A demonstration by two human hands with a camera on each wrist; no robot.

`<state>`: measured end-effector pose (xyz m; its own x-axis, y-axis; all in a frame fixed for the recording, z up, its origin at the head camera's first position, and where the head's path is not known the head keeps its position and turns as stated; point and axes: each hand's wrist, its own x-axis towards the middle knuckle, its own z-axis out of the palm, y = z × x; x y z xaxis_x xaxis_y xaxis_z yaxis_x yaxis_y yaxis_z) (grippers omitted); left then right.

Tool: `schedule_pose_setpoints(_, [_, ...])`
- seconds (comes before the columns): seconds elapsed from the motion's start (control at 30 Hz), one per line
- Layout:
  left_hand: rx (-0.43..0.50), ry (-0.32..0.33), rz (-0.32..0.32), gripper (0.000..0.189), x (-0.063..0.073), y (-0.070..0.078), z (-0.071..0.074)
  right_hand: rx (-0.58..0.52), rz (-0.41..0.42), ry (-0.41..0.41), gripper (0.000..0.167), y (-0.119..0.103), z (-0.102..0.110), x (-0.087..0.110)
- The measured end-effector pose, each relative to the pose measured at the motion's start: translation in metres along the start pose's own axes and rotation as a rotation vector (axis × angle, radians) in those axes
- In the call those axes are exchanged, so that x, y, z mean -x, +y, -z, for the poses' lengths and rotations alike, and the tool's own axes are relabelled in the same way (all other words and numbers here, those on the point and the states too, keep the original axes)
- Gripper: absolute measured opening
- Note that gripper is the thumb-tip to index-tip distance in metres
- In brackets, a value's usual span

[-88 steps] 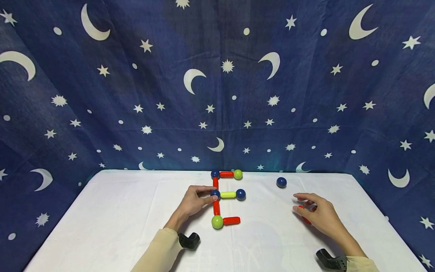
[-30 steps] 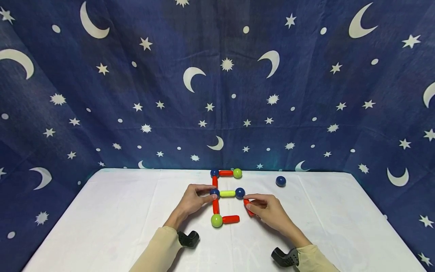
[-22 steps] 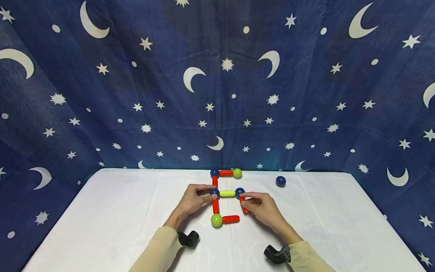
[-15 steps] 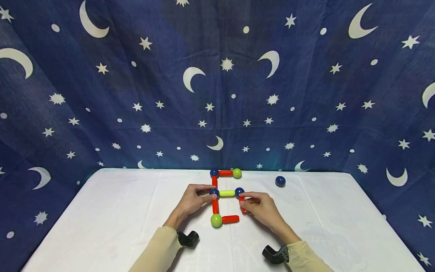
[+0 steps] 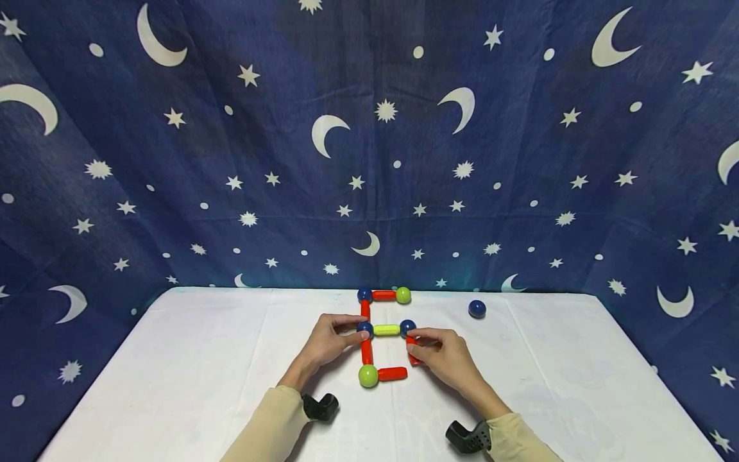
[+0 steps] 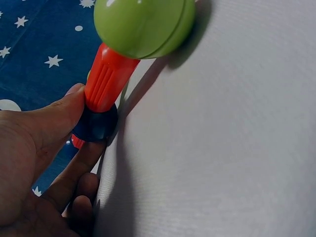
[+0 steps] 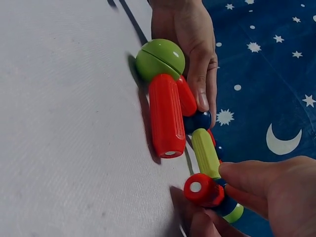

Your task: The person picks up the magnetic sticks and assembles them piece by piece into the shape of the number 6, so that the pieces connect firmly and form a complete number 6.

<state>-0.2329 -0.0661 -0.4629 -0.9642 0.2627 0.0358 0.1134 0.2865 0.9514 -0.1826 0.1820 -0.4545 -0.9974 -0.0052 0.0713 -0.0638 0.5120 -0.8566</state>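
A flat figure of magnetic rods and balls lies on the white cloth. My left hand [image 5: 328, 343] pinches the blue ball [image 6: 96, 124] in the middle of its left side, thumb and finger on opposite sides. My right hand [image 5: 456, 360] grips a red magnetic rod [image 5: 412, 357], one end right at the blue ball [image 5: 407, 328] on the yellow rod's [image 5: 387, 330] right end. In the right wrist view, this red rod's free end [image 7: 196, 187] points at the camera. A green ball [image 5: 368, 376] carries another red rod [image 5: 393, 373] at the near corner.
A loose blue ball [image 5: 476, 309] lies to the right, behind my right hand. The figure's far arm is a red rod [image 5: 383, 295] ending in a green ball [image 5: 403, 295]. Behind the table hangs a dark blue curtain [image 5: 277, 141] with moons and stars.
My right hand has come in from the right with the red rod, up to the yellow rod's blue ball, and turned the rod nearly straight toward me. My left hand has stayed in place.
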Motion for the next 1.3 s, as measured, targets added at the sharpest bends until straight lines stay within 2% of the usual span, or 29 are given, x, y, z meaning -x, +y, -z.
schedule_pose_setpoints(0.23, [0.015,0.008,-0.006,0.032,0.002,0.003,-0.001,-0.008,0.017,-0.022,0.019,0.003,0.007,0.001])
schedule_pose_setpoints(0.43, [0.001,0.007,0.007,0.032,0.002,0.003,-0.001,0.024,0.042,-0.008,0.020,0.008,0.019,-0.001])
schedule_pose_setpoints(0.87, [0.011,0.006,-0.006,0.032,0.002,0.004,0.000,0.097,0.072,0.095,0.025,0.027,0.060,-0.010])
schedule_pose_setpoints(1.1, [0.003,-0.006,-0.006,0.032,0.001,0.002,0.000,0.147,0.118,0.164,0.028,0.035,0.077,-0.012])
schedule_pose_setpoints(1.3, [0.003,-0.008,-0.009,0.031,0.000,0.001,0.000,0.165,0.109,0.201,0.033,0.041,0.093,-0.016])
